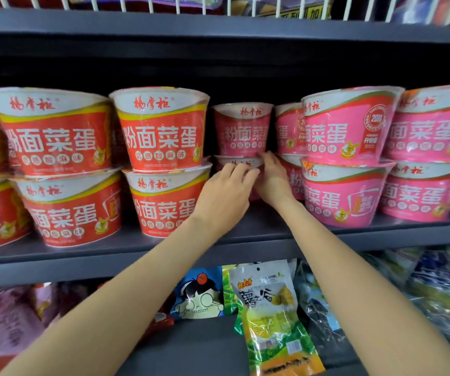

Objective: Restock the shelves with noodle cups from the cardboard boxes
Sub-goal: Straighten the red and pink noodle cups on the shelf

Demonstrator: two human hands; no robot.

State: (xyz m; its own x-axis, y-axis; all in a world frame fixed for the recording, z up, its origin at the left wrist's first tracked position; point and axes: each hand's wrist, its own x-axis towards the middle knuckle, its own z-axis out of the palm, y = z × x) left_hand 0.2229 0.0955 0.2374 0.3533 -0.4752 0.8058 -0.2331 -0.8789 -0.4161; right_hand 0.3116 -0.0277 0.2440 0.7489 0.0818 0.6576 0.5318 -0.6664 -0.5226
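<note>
Near the frame's centre, both arms reach up and away into a gap in the shelf (pixel 245 234) rows. The left hand (pixel 225 192) and right hand (pixel 272 180) lie almost together, fingers loosely bent on either side of the lower pink noodle cup (pixel 236 162); whether they truly grip it I cannot tell. That cup stands upright straight beyond them, set back, under an upper pink cup (pixel 242 128).
</note>
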